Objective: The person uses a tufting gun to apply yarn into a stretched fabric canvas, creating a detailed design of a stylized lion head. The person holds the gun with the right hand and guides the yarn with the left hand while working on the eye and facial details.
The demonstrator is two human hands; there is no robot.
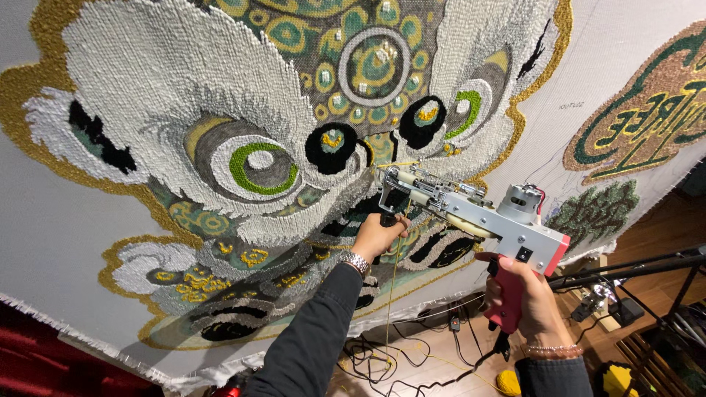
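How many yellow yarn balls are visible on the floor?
2: one yellow yarn ball below the right hand, another further right. Others may be hidden.

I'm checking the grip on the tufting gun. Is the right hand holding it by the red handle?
Yes, the right hand is wrapped around the red handle of the tufting gun, while the left hand grips its front handle.

Grey tufting gun (471,213), red grip; rug (243,147) white, green, gold, black lion pattern
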